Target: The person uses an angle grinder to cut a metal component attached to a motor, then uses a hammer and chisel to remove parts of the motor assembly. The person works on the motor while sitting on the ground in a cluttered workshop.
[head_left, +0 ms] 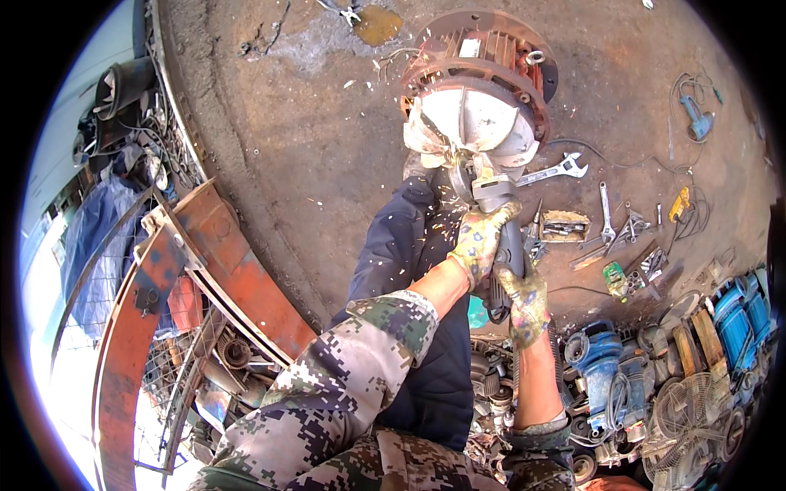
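Note:
Both my hands wear patterned, soiled work gloves and hold one angle grinder [510, 244]. My left hand [481, 239] is wrapped round its front part, behind the metal head. My right hand [525, 304] grips the rear of the body. The grinder's disc [461, 177] meets the hub area of a pale, worn bladed fan wheel [471, 119], and sparks fly about. Behind the fan wheel lies a rusty reddish motor [491, 53] with a round flange. The exact contact spot is partly hidden by glare and the grinder's head.
Right of the motor lie an adjustable wrench [565, 168], a small box of parts [565, 226], a spanner [606, 211] and a blue power tool [697, 121] with its cord. Old blue motors [602, 352] crowd the lower right. A curved orange steel frame [237, 270] stands left.

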